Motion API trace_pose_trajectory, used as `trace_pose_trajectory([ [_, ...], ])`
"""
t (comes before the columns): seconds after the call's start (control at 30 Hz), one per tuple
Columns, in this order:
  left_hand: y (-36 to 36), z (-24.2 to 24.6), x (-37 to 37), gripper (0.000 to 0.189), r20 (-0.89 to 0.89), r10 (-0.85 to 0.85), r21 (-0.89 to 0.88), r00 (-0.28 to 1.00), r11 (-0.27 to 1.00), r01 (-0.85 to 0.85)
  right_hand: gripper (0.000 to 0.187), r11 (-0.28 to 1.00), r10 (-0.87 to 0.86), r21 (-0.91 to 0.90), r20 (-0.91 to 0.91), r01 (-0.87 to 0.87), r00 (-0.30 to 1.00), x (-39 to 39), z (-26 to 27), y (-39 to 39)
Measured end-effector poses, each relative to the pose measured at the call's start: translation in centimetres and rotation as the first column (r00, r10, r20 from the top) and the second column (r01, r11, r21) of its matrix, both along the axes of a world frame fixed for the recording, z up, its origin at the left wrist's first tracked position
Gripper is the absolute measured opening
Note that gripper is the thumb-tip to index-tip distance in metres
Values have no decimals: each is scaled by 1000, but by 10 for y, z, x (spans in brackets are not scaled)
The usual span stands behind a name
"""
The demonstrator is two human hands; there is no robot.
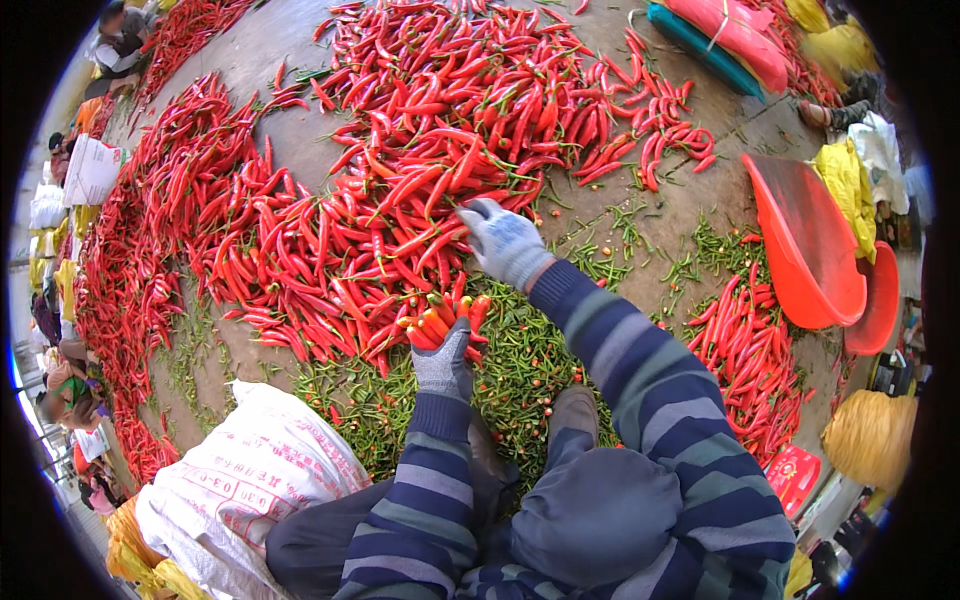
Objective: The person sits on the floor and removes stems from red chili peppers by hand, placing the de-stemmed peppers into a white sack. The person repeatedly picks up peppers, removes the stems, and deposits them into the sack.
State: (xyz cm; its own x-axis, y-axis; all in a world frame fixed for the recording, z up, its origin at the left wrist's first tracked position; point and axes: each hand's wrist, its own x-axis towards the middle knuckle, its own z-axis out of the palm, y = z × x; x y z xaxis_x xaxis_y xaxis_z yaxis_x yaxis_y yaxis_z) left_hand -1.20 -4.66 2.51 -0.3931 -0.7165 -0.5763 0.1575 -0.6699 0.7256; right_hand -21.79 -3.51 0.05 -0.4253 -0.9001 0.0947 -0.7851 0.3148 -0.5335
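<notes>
Wearing a grey knit glove, my left hand (444, 364) grips a bunch of red and orange chili peppers (435, 324) just above a layer of cut green pepper stems (525, 360). My right hand (504, 241), in a light grey glove, is up and to the right, at the near edge of a large heap of red chili peppers (450, 90). Its fingertips are over the peppers; whether they pinch one cannot be made out. Both sleeves are striped. A smaller pile of red peppers (750, 367) lies on the floor to the right of my right arm.
A white woven sack (247, 480) with printing stands at my left knee. Red plastic scoops (806, 255) lie at the right, near a yellow bag (846, 187). Pink and teal rolled material (720, 45) lies at the upper right. A seated person (120, 49) is at the far upper left.
</notes>
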Motion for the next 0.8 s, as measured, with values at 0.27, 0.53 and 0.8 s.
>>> trace_pose_trajectory([
  [0.27, 1, -16, 19, 46, 144, -95, -141, 985, 983, 116, 39, 944, 185, 283, -27, -170, 982, -1, -3, -30],
  [0.53, 11, -15, 15, 45, 182, -522, -261, 833, 791, 553, 26, 995, -91, -17, 306, 101, 948, 29, 26, 85],
  [0.8, 34, -19, 3, 46, -39, -783, 68, 621, 618, 783, 30, 929, -214, 163, 969, 331, 123, 55, 20, 130],
])
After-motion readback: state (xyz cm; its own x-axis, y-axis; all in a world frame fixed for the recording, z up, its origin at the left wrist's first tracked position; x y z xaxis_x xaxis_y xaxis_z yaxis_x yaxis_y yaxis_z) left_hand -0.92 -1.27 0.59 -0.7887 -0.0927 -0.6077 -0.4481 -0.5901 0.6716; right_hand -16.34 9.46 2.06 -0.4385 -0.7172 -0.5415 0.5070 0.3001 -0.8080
